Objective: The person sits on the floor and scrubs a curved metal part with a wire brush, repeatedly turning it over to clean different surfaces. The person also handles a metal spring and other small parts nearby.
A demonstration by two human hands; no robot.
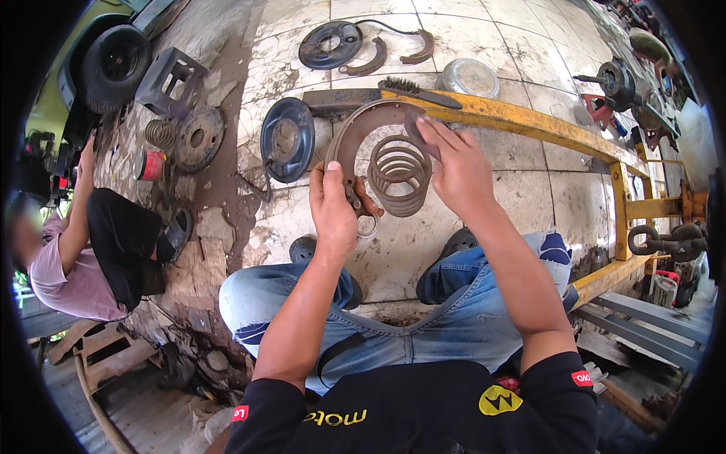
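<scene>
My left hand (333, 209) is closed around the lower end of a rusty, curved brake shoe (345, 144), thumb on top. A metal lever with a ring-shaped end (368, 225) shows below that grip. My right hand (459, 163) presses a dark, flat piece like sandpaper (417, 130) against the shoe's other end. What exactly the piece is cannot be made out. A rusty coil spring (401, 203) stands between my hands, within the curve of the shoe. Just beyond, a wire brush (420, 92) lies on a yellow metal frame (522, 123).
Brake backing plates (281, 155) and loose brake shoes (367, 59) lie on the tiles, near a round metal pan (469, 78). A chain (665, 240) hangs at the right. At the left, a person (79, 265) sits beside a grey crate (170, 82) and a wheel (117, 64).
</scene>
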